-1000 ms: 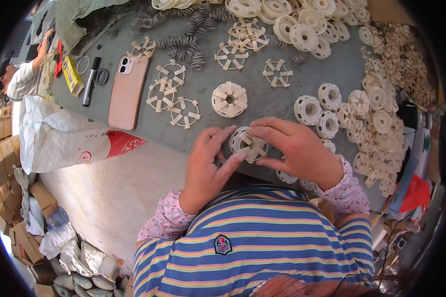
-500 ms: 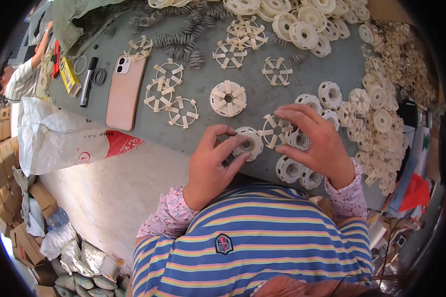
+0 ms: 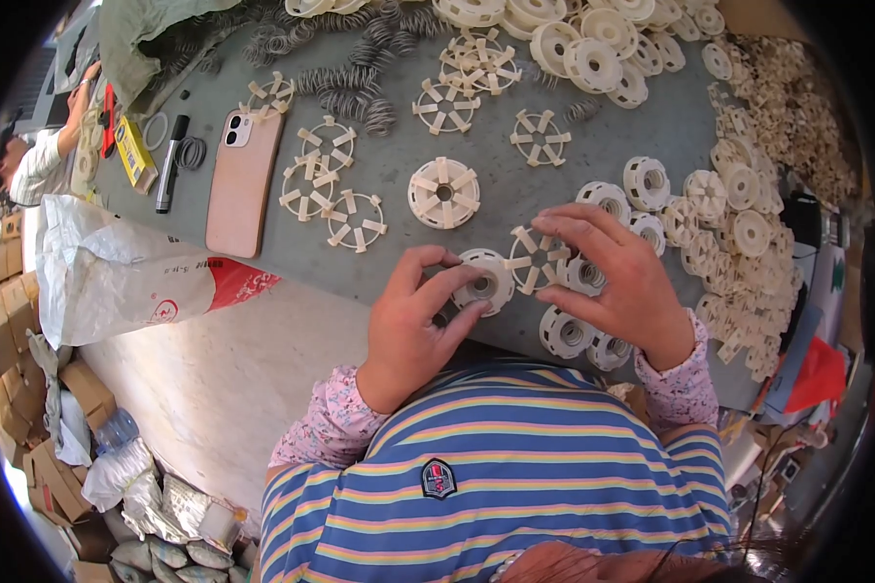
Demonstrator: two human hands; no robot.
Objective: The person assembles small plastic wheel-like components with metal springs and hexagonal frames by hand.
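Note:
My left hand is closed on a round white plastic housing with a hollow centre, thumb and fingers at its left side. Close by on the right, my right hand pinches a cream spoked ring between thumb and fingertips. The ring stands partly tilted beside the housing, and I cannot tell whether they touch. Beyond my hands lies an assembled round piece with spokes over its top. Several white housings with springs inside, one of them a housing, sit around and partly under my right hand.
Loose spoked rings lie left of centre, near a pink phone and a black marker. Dark coil springs and white discs heap at the back. Small cream parts pile along the right. Another person's arm shows far left.

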